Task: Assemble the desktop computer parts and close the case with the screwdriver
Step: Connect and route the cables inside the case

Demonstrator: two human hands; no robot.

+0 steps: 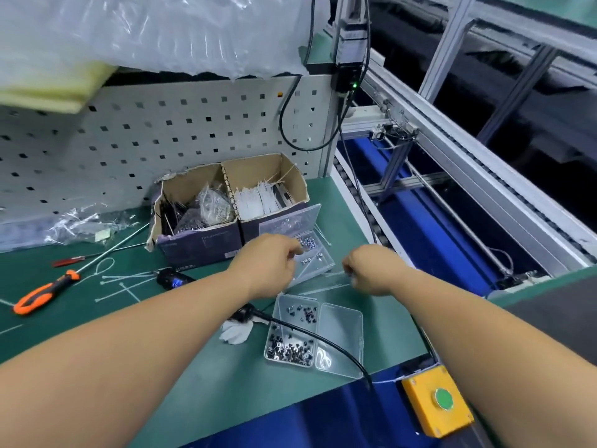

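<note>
The orange-handled screwdriver (45, 291) lies untouched on the green bench (200, 367) at far left, a slim red one (69, 260) just behind it. Both hands work at two open clear screw boxes: the left hand (271, 265) curls its fingers into the far box (303, 244), the right hand (368, 270) pinches a thin clear strip beside it, above the near box (292, 331). Two cardboard boxes (226, 202) stand behind.
</note>
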